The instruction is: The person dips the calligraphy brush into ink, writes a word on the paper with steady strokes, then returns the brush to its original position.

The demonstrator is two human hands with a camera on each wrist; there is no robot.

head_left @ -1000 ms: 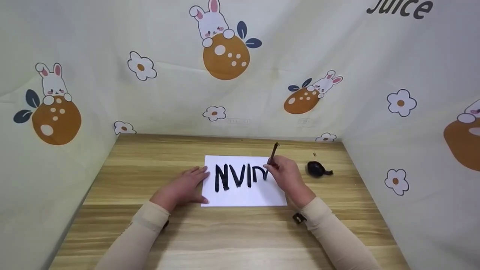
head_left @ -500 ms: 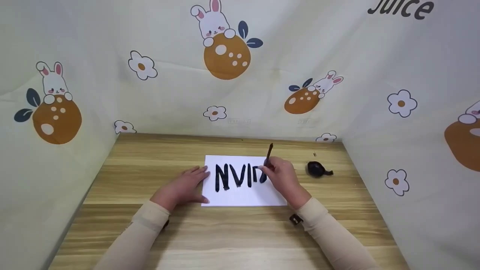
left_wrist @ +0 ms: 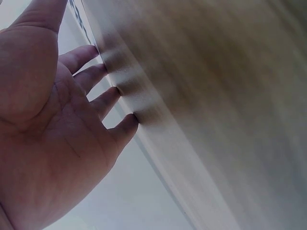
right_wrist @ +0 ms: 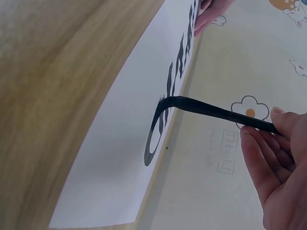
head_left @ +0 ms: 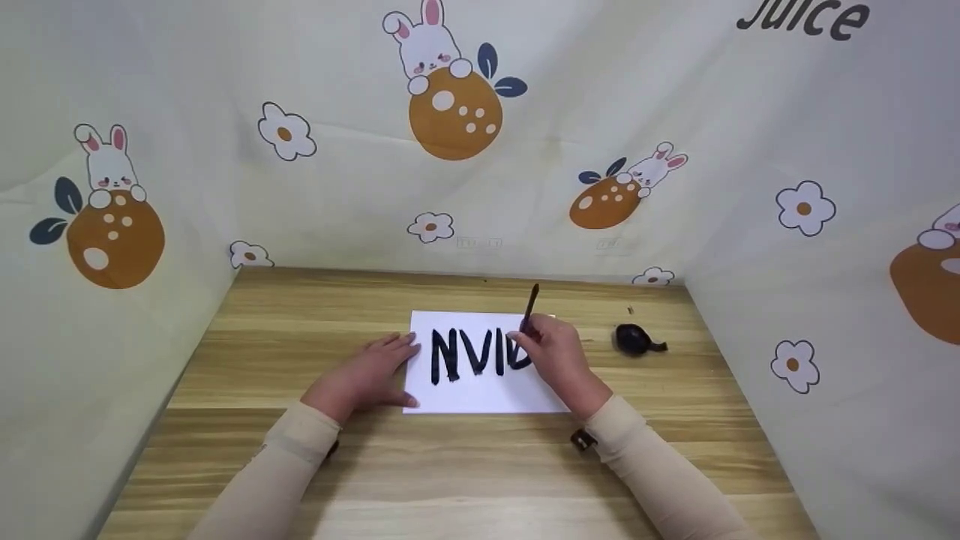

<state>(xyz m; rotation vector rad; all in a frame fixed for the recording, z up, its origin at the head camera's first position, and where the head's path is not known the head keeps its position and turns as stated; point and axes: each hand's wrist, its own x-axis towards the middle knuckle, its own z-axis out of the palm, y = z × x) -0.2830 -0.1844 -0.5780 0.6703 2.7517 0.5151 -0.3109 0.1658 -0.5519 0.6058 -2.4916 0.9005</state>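
A sheet of white paper (head_left: 465, 399) lies on the table with thick black letters reading N, V, I and a rounded fourth one, partly behind the right hand. My right hand (head_left: 559, 352) pinches a dark ink brush (right_wrist: 216, 111) by its handle between thumb and fingers. The brush's bristles bend against the paper at the foot of the fourth letter, as the right wrist view shows. At the paper's left edge rests my left hand (head_left: 367, 375), fingers spread and fingertips on the sheet; its palm (left_wrist: 53, 143) fills much of the left wrist view.
A small black ink dish (head_left: 632, 339) with a short spout or handle stands right of the paper. A tiny dark speck (head_left: 630, 310) lies behind it. Cloth walls (head_left: 337, 195) printed with rabbits, oranges and flowers enclose the wooden table (head_left: 465, 480) at back and sides.
My right hand has moved left with the brush. The fourth letter's curved stroke has run down and back left toward its upright, forming a D. My left hand stays put.
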